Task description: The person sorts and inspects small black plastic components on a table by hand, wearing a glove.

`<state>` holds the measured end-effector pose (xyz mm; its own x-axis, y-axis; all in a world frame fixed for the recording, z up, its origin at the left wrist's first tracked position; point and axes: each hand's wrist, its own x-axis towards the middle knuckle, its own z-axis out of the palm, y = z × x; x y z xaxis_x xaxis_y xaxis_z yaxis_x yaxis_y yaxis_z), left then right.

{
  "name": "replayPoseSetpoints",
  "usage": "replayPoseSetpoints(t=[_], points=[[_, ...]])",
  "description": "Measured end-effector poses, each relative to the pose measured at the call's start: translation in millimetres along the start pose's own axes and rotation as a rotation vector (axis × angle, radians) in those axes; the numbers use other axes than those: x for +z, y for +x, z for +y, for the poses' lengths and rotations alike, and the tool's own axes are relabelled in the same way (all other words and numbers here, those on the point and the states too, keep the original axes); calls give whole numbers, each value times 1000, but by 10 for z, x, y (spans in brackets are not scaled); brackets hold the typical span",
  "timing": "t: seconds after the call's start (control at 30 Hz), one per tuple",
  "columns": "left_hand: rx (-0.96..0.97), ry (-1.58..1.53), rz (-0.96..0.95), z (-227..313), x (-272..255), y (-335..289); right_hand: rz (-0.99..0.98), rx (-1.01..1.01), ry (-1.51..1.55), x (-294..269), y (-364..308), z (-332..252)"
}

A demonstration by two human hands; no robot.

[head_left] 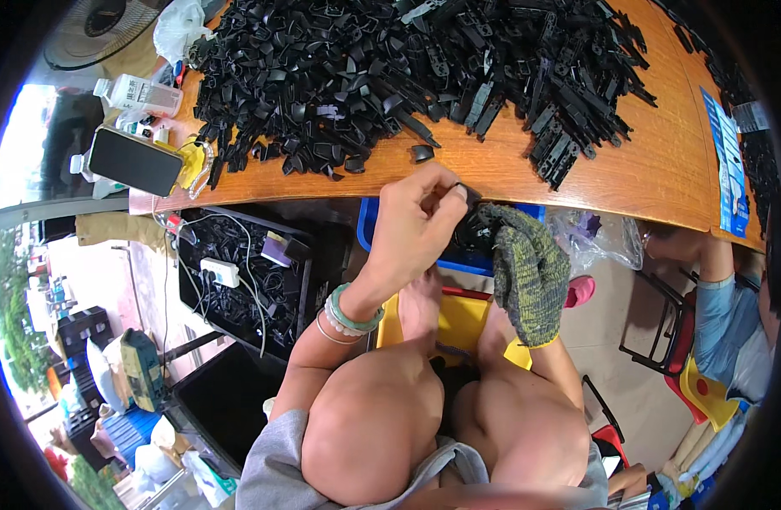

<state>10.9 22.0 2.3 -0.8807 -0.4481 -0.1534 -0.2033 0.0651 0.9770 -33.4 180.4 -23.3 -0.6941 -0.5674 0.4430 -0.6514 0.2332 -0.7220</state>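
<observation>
My bare left hand (416,223), with bracelets (349,316) at its wrist, is held just off the table's front edge. Its thumb and fingers are pinched on a small black plastic piece (462,189), mostly hidden by the fingertips. Close beside it on the right, my right hand (531,276) wears a grey-green knitted glove. The gloved fingers are curled toward the left fingertips, and what they grip is hidden. Below both hands a blue tray (367,223) shows partly, with dark parts in it. A single black piece (422,154) lies on the table just beyond the left hand.
Large piles of black plastic parts (322,76) cover the wooden table (662,170). A phone (135,160) and a bottle (144,95) stand at the left. A crate with cables and a power strip (220,272) is below. Another person's arm (715,255) is at the right.
</observation>
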Motion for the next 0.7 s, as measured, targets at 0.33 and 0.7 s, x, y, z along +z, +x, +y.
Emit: replayPoseSetpoints(t=[0.33,0.7], points=[[406,310,45,0,135,-14,-44,-62,-109,-48,-53,32],[299,201,86,-93,455,-60,-51,-18,-311,6,-289,48]])
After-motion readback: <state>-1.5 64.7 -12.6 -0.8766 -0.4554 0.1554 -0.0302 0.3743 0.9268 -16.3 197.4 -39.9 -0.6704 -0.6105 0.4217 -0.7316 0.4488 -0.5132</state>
